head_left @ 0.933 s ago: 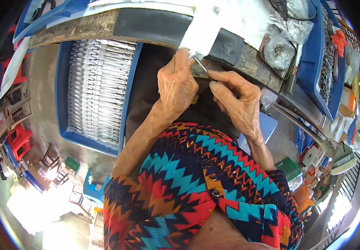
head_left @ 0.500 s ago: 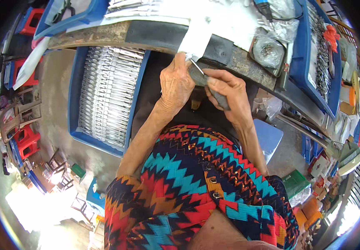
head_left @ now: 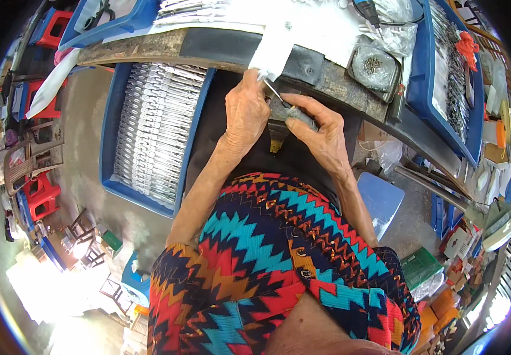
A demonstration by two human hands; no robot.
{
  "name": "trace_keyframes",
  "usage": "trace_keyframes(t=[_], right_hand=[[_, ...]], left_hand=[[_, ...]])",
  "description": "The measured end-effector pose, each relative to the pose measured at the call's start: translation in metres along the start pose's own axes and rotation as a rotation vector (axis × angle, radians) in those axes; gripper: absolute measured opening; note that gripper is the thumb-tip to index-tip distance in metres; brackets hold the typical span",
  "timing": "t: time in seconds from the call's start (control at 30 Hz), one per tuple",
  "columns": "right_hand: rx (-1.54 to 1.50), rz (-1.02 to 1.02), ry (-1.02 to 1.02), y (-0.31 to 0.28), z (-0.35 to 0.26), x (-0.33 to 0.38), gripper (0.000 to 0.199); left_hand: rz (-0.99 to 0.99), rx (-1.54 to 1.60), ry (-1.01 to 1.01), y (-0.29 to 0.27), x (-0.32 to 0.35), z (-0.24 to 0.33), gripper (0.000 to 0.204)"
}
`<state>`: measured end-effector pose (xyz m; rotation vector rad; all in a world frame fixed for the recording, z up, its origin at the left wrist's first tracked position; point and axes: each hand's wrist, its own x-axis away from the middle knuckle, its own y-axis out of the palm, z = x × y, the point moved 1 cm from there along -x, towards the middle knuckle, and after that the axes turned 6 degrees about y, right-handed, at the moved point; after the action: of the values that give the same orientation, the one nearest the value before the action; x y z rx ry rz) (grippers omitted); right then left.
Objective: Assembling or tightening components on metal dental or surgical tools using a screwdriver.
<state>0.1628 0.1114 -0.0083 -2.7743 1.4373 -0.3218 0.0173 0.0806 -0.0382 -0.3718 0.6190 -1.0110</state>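
At the front edge of the workbench, my left hand [head_left: 246,111] is closed, its thumb and fingertips pinching a small silvery piece [head_left: 263,74] against the end of a white strip [head_left: 272,54]. Glare and the fingers hide most of that piece. My right hand [head_left: 322,129] grips a thin-shafted tool [head_left: 273,90], which looks like a screwdriver with a grey handle. The shaft slants up and left, its tip by my left fingertips. Part of the handle lies hidden in my right palm.
Below left, a blue tray [head_left: 109,151] holds rows of slim metal parts [head_left: 155,130]. On the workbench [head_left: 350,89] are a small dish [head_left: 394,89] with a plastic bag of tiny pieces and a corded blue tool [head_left: 366,9]. Another blue tray [head_left: 427,109] with metal parts stands right.
My right hand has turned, its fingers and the tool's handle swinging upward. My left hand has shifted slightly up and left, and the tool's tip stays beside it.
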Motion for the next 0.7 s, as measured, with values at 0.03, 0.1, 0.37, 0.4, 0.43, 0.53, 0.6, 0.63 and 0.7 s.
trace_keyframes(t=[0.03,0.1,0.37,0.4,0.43,0.53,0.6,0.63,0.7], right_hand=[[0.000,-0.010,0.004,0.0007,0.0008,0.0005,0.029],[-0.003,-0.016,0.015,0.0011,0.0016,0.0011,0.029],[-0.023,-0.014,0.064,0.0018,0.0034,0.0008,0.029],[-0.057,-0.014,0.101,0.0008,0.0033,0.0001,0.029],[-0.092,-0.014,0.139,-0.0004,0.0036,-0.0004,0.029],[-0.312,-0.108,0.300,-0.0056,0.0097,-0.0029,0.029],[-0.225,-0.083,0.249,-0.0052,0.0028,-0.0014,0.029],[-0.141,-0.056,0.198,-0.0043,-0.0003,-0.0016,0.029],[0.096,0.036,-0.063,0.0027,0.0003,-0.0039,0.029]], left_hand=[[0.002,0.017,-0.008,-0.0004,0.0012,-0.0003,0.014],[0.004,0.012,-0.011,-0.0002,0.0029,-0.0009,0.013],[0.028,0.003,0.005,0.0011,0.0026,-0.0014,0.010],[0.027,0.000,0.006,0.0013,0.0019,-0.0002,0.010],[0.026,-0.003,0.008,0.0015,0.0014,0.0001,0.010],[0.035,-0.032,0.035,0.0025,0.0041,-0.0046,0.011],[0.050,-0.034,0.058,0.0033,0.0046,-0.0047,0.011],[0.065,-0.036,0.082,0.0034,0.0042,-0.0039,0.011],[0.066,-0.045,0.076,0.0034,0.0039,-0.0032,0.011]])
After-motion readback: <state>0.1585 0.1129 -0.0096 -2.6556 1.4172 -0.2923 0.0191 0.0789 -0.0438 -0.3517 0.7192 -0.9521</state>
